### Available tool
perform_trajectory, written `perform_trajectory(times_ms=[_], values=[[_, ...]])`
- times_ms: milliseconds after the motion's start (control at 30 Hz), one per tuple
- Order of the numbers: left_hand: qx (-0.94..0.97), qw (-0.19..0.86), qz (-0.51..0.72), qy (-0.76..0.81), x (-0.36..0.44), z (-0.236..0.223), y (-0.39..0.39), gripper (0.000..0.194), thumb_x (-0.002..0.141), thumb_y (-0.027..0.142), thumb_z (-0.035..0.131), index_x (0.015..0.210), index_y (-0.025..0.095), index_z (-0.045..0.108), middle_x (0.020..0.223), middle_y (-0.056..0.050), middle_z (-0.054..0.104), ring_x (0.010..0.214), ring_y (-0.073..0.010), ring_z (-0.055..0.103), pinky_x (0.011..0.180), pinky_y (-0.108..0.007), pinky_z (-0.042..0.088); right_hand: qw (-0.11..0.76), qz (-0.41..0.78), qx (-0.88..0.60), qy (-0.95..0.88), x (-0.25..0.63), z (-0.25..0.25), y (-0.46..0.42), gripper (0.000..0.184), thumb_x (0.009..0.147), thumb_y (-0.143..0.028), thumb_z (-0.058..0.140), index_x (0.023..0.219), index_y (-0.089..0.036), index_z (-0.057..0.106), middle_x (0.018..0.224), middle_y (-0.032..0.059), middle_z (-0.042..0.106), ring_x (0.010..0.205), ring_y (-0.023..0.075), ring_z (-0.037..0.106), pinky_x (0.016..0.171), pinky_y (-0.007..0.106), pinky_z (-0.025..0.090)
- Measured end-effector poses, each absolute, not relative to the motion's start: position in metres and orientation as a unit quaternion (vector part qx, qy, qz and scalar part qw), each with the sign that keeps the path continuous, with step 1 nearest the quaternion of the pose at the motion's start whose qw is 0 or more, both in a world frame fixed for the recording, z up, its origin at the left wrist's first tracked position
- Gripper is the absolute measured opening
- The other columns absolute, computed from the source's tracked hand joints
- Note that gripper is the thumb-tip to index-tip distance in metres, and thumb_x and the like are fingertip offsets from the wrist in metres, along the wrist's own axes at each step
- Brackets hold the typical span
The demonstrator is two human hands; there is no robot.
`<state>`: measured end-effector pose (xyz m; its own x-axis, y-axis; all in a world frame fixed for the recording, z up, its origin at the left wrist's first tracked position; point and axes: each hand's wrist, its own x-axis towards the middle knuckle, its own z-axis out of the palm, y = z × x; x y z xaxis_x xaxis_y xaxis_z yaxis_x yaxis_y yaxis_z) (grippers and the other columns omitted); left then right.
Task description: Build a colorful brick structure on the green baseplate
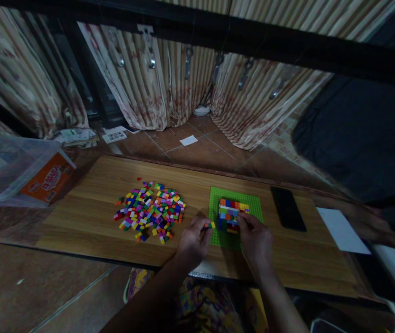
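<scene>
A green studded baseplate [216, 196] lies on the wooden table, carrying a block of multicoloured toy bricks [230, 215] built up in rows. My left hand [193, 238] is closed just left of the baseplate, with a few small toy bricks [211, 225], yellow, green and red, at its fingertips. At the right side of the built block, my right hand [255, 236] is closed in a pinch, its fingertips at the bricks. Whatever sits between those fingertips is too small to make out. A wide heap of loose toy bricks [153, 208] spreads over the table left of my left hand.
A black phone [288, 208] lies right of the baseplate on the table [89, 208]. White paper [343, 230] lies at the table's right end. A clear plastic box [6, 171] with an orange label stands at the left. Striped curtains [169, 88] hang behind.
</scene>
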<state>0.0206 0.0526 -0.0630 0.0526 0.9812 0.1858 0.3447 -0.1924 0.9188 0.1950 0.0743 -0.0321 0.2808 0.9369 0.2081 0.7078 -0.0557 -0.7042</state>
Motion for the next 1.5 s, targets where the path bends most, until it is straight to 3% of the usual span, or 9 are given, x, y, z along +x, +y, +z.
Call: perform_trajectory(times_ms=[633, 867, 1000, 1167, 1500], values=[[0.627, 0.347, 0.452, 0.530, 0.020, -0.061, 0.055, 0.020, 0.083, 0.014, 0.056, 0.098, 0.022, 0.065, 0.095, -0.004, 0.066, 0.090, -0.0153, 0.062, 0.082, -0.027, 0.050, 0.335, 0.225, -0.694, -0.596, 0.201, -0.038, 0.088, 0.028, 0.079, -0.043, 0.057, 0.072, -0.020, 0.070, 0.069, 0.0024, 0.069, 0.062, 0.0173, 0.060, 0.060, 0.027, 0.042], [0.602, 0.388, 0.477, 0.509, 0.016, -0.064, 0.055, 0.019, 0.082, 0.019, 0.057, 0.100, 0.020, 0.065, 0.096, -0.005, 0.065, 0.088, -0.0162, 0.063, 0.080, -0.028, 0.052, 0.389, 0.176, -0.657, -0.622, 0.179, -0.026, 0.064, 0.029, 0.085, -0.040, 0.051, 0.086, -0.019, 0.070, 0.087, 0.0076, 0.071, 0.077, 0.0193, 0.063, 0.073, 0.031, 0.046], [0.601, 0.401, 0.492, 0.485, 0.015, -0.058, 0.053, 0.017, 0.081, 0.018, 0.058, 0.096, 0.018, 0.065, 0.090, -0.005, 0.065, 0.082, -0.0148, 0.062, 0.076, -0.026, 0.051, 0.405, 0.297, -0.624, -0.599, 0.158, -0.024, 0.050, 0.032, 0.082, -0.045, 0.057, 0.096, -0.019, 0.069, 0.092, 0.0077, 0.072, 0.081, 0.0202, 0.064, 0.074, 0.031, 0.048], [0.617, 0.405, 0.495, 0.459, 0.014, -0.054, 0.050, 0.016, 0.081, 0.020, 0.060, 0.095, 0.017, 0.065, 0.085, -0.004, 0.064, 0.079, -0.0141, 0.061, 0.076, -0.025, 0.049, 0.437, 0.424, -0.596, -0.524, 0.150, -0.023, 0.053, 0.027, 0.077, -0.043, 0.061, 0.076, -0.018, 0.070, 0.071, 0.0028, 0.069, 0.068, 0.0168, 0.061, 0.065, 0.028, 0.046], [0.547, 0.499, 0.505, 0.443, 0.014, -0.054, 0.046, 0.016, 0.078, 0.024, 0.063, 0.092, 0.016, 0.067, 0.084, -0.005, 0.068, 0.078, -0.0155, 0.064, 0.074, -0.025, 0.051, 0.493, 0.580, -0.560, -0.326, 0.145, -0.028, 0.046, 0.028, 0.064, -0.044, 0.074, 0.072, -0.018, 0.070, 0.054, -0.0034, 0.057, 0.046, 0.0079, 0.042, 0.046, 0.022, 0.036]])
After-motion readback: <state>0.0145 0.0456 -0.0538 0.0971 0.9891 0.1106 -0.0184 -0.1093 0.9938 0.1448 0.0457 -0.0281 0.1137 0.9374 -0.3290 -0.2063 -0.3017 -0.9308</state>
